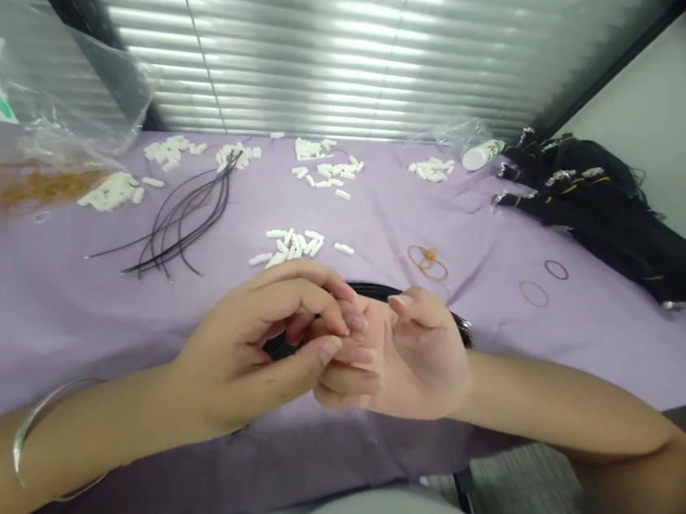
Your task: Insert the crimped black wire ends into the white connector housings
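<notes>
- Close to the body, the bare left hand (240, 354), wearing a thin silver metal bangle (18, 448), meets the bare right hand (418, 359). Its fingers curl and bunch, thumb at the right fingers; whether they pinch anything, I cannot tell.
- The right hand lies palm up, fingers half folded, thumb standing apart, palm bare. Anything small between the fingertips could slip from so loose a cradle and land unseen.
- Just behind and below the hands, partly hidden, a coil of black cable (374, 289) lies on the purple tablecloth (370, 229). Its silvery ends sit near the right wrist and might catch it.
- Beyond, a loose heap of small white plastic tubes (298, 244) is near the left knuckles; a careless sweep could scatter it.
- Right of that, a tangled orange rubber band (429, 260) could knot further if tugged.
- Farther left, thin dark wires (177, 229) cross one another, tips reaching a far white heap (240, 156); dragging one may pull its neighbours and those pieces along.
</notes>
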Tool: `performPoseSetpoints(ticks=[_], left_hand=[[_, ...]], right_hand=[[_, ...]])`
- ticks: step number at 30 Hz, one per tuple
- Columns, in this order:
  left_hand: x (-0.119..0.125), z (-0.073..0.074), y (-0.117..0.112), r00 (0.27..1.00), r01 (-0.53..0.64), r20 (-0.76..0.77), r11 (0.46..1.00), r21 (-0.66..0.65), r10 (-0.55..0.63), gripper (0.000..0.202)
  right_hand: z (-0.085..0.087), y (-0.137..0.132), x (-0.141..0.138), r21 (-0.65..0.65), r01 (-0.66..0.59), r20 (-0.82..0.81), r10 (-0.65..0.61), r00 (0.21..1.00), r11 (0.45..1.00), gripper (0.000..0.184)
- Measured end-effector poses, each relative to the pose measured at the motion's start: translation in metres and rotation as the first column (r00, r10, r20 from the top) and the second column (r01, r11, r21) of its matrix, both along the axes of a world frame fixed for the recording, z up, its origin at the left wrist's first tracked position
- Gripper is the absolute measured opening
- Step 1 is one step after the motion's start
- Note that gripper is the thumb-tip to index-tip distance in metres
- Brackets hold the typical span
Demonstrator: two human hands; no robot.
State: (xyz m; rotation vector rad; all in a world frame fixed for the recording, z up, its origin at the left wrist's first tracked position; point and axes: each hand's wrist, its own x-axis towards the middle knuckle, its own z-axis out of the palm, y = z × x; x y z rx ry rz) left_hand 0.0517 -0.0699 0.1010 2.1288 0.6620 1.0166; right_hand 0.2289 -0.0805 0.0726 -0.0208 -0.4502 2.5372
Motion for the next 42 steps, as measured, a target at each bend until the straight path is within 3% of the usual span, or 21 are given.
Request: performPoseSetpoints(ticks=[6, 13, 19, 25, 28, 33, 42], left_hand=[[-0.001, 0.002, -0.001, 1.000, 0.009, -0.006, 1.000, -0.010, -0.009, 0.010], [0.001, 0.001, -0.003, 1.000, 0.000, -0.003, 0.999, -0.052, 0.000, 0.009], [0.001, -0.001, -0.001, 0.997, -0.034, -0.074, 0.998, -0.053, 0.030, 0.013], [0.000, 0.000, -0.001, 0.999, 0.017, -0.029, 0.998, -0.067, -0.019, 0.014], [0.000, -0.002, -0.002, 0.999, 0.010, -0.044, 0.997, -0.080, -0.014, 0.013], [-0.001, -0.002, -0.003, 0.999, 0.022, -0.034, 0.996, -0.082, -0.025, 0.014], [0.002, -0.003, -0.005, 0.997, -0.049, -0.067, 0.995, -0.092, 0.043, 0.012]], right_hand=[[0.000, 0.000, 0.000, 0.010, -0.015, 0.011, 0.015, 1.000, 1.000, 0.022], [0.004, -0.001, -0.004, -0.066, 0.054, 0.126, -0.045, 0.991, 0.996, 0.023], [-0.002, 0.005, -0.004, -0.018, 0.040, 0.133, -0.037, 0.990, 0.999, 0.021], [0.008, -0.002, -0.004, -0.050, 0.107, 0.194, -0.096, 0.976, 0.993, 0.025], [0.008, -0.003, -0.003, -0.064, 0.096, 0.205, -0.081, 0.975, 0.993, 0.025], [-0.001, 0.003, -0.002, -0.034, 0.022, 0.085, -0.019, 0.996, 0.999, 0.021], [-0.003, 0.004, -0.004, 0.006, 0.037, 0.166, -0.038, 0.985, 0.999, 0.020]])
